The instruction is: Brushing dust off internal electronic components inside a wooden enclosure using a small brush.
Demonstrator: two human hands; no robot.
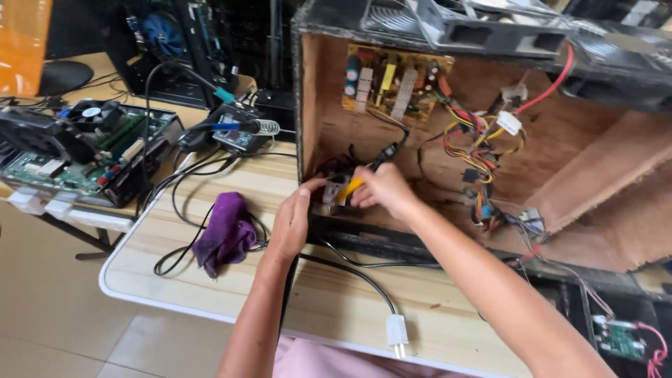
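Left hand (292,222) cupped against a small metal part (334,192) at frame centre, right hand (381,190) gripping a soldering iron (364,175) on it inside the wooden case (602,175); risk of scorching nearby wires (483,161) through a slip.

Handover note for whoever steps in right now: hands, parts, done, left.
Left hand: steadies a small part at the front edge of the open wooden case.
Right hand: holds a yellow-handled tool against that part; black cord runs up from it.
Things: circuit board fixed to the case's back wall, wire bundle hanging loose beside it. White plug lies unplugged on the table; purple cloth to the left.
Done: case open, board mounted.
Left: work on the part in progress; bundle's connectors look unattached.
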